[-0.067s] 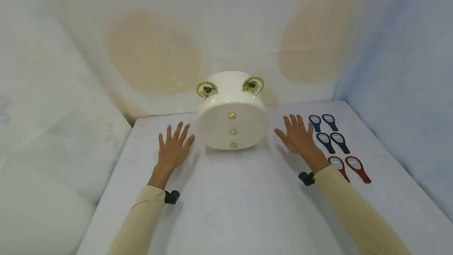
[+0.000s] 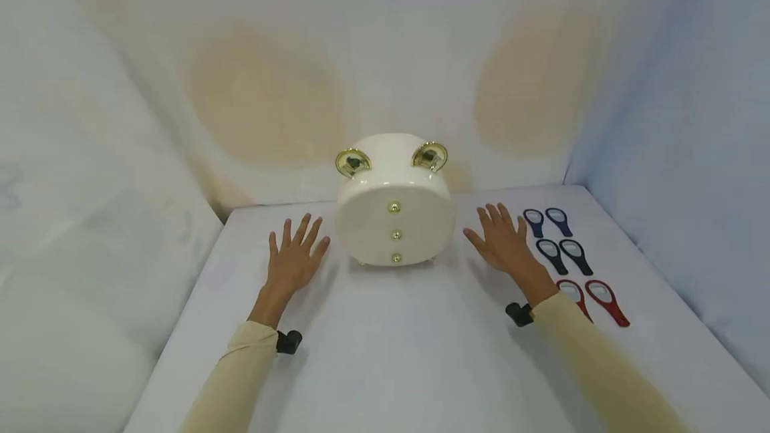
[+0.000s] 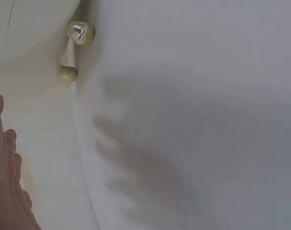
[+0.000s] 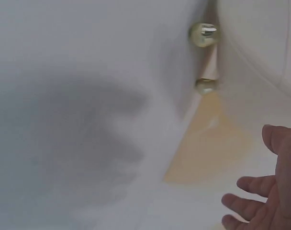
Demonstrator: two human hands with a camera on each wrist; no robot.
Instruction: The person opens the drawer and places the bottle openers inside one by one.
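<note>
Cream-white, the round jewellery box point(image 2: 394, 219) with gold knobs stands on the desk point(image 2: 385, 353) between the two hands, just beyond the fingertips of each. Left hand point(image 2: 295, 259) lies flat, fingers point(image 2: 301, 229) straight and spread, holding nothing. Right hand point(image 2: 505, 242) is likewise spread open, fingers point(image 2: 496, 216) straight; blue and red bottle openers point(image 2: 568, 256) lie just right of it.

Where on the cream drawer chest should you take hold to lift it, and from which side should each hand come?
Judging by its shape, grip the cream drawer chest by its curved flanks: left hand from its left, right hand from its right. The knobs are too small.
</note>
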